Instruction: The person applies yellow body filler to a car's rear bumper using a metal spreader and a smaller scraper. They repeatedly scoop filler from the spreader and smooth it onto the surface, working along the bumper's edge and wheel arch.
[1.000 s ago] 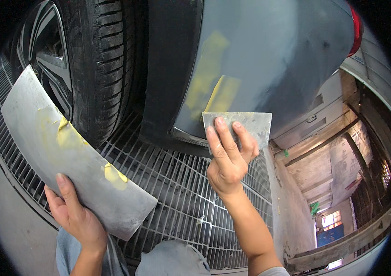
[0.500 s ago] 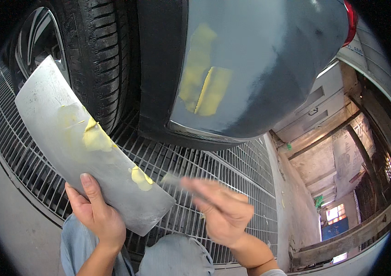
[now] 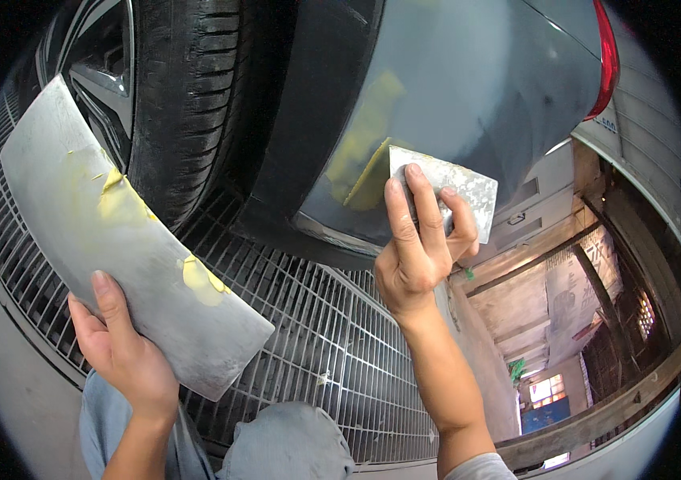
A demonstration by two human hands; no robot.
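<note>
My left hand (image 3: 128,348) grips a long grey metal mixing board (image 3: 140,272) by its lower edge, thumb on top. Dabs of yellow body filler (image 3: 122,196) lie along the board's right-hand edge. In my right hand (image 3: 420,248) is a flat metal spreader (image 3: 460,192), smeared with whitish residue, fingers spread over its face. Its left edge is at the yellow filler patch (image 3: 368,180) on the grey car bumper (image 3: 452,88), covering part of it. Whether the spreader's edge presses on the bumper I cannot tell.
A black tyre (image 3: 188,104) stands left of the bumper, beside dark trim. Below runs a metal floor grating (image 3: 332,344). My knee (image 3: 288,444) is at the bottom. A red tail light (image 3: 607,60) sits at upper right, and a wooden beam (image 3: 596,416) at lower right.
My right hand has risen from beside the board to the bumper with the spreader. The board and left hand have shifted slightly left and up in view.
</note>
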